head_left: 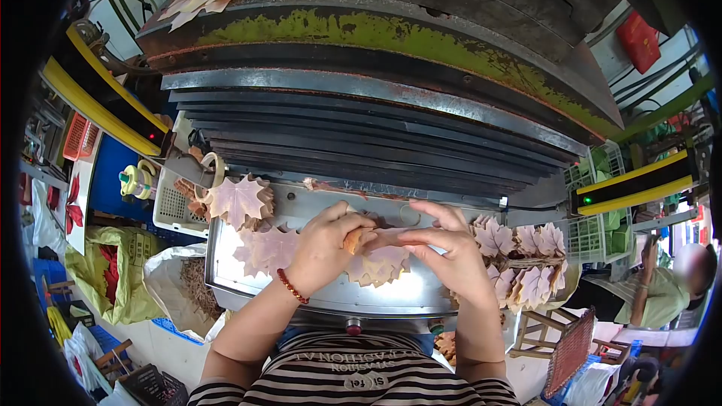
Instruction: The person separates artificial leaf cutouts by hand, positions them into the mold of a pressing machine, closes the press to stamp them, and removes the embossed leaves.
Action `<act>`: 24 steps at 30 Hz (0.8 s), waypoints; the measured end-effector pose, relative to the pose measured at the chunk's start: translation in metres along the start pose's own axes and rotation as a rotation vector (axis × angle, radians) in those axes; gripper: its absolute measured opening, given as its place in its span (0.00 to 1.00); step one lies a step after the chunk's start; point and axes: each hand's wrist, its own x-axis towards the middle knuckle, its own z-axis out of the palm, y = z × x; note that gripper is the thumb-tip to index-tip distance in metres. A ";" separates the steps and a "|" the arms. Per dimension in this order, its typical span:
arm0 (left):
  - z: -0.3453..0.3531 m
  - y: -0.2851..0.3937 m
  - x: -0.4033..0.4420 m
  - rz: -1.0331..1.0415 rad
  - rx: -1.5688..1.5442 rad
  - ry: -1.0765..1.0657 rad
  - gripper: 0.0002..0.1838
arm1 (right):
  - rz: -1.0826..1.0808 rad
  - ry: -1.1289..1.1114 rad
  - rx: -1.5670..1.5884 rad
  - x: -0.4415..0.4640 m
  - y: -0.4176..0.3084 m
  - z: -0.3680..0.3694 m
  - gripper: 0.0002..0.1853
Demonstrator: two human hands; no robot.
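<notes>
Over the middle of the metal tray (323,297), my left hand (327,244) is closed round a small bundle of orange-brown leaves (359,240). Close to its right, my right hand (445,244) has its fingers apart, with thumb and forefinger near the bundle's end; whether they touch it is unclear. Pale pinkish leaves (380,265) lie on the tray under and between my hands, with more (263,250) to the left. A stack of maple-shaped leaves (241,201) sits at the tray's left end. Several leaf bunches (526,256) lie at its right end.
A large machine with dark ridged plates (376,128) stands just beyond the tray. Yellow-black bars (105,101) flank it. A white basket (177,207) is at left, a green-filled crate (602,218) at right. Sacks (113,286) and a stool (568,349) stand below. Another person (662,293) is far right.
</notes>
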 end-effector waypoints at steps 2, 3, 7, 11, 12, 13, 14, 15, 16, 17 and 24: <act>0.000 0.001 0.000 0.036 0.044 0.010 0.09 | -0.074 0.024 -0.023 0.004 0.005 0.006 0.14; 0.000 0.002 0.001 0.054 0.067 0.015 0.09 | -0.077 0.021 -0.072 0.003 0.006 0.008 0.15; -0.001 0.001 0.001 0.067 0.083 0.056 0.10 | -0.102 0.026 -0.151 0.004 0.003 0.005 0.16; -0.003 0.005 0.008 0.152 0.042 0.052 0.11 | -0.132 -0.003 -0.116 0.003 0.005 0.002 0.18; -0.002 0.002 0.009 0.226 0.064 0.048 0.11 | -0.133 0.017 -0.098 0.004 0.004 0.003 0.18; -0.002 0.003 0.009 0.195 0.056 0.035 0.11 | -0.135 0.035 -0.081 0.006 0.002 0.005 0.17; -0.002 0.004 0.010 0.164 0.048 0.022 0.11 | -0.139 0.055 -0.063 0.008 0.000 0.006 0.17; -0.003 0.004 0.010 0.133 0.042 0.007 0.11 | -0.124 0.043 -0.092 0.009 -0.001 0.004 0.17; -0.003 0.003 0.010 0.122 0.044 0.000 0.11 | -0.106 0.031 -0.121 0.008 -0.002 0.000 0.17; -0.003 0.001 0.009 0.110 0.045 -0.008 0.11 | -0.086 0.018 -0.149 0.007 -0.003 -0.003 0.17; -0.009 0.007 0.011 0.021 -0.034 0.083 0.15 | -0.003 0.006 0.100 0.010 -0.006 -0.035 0.10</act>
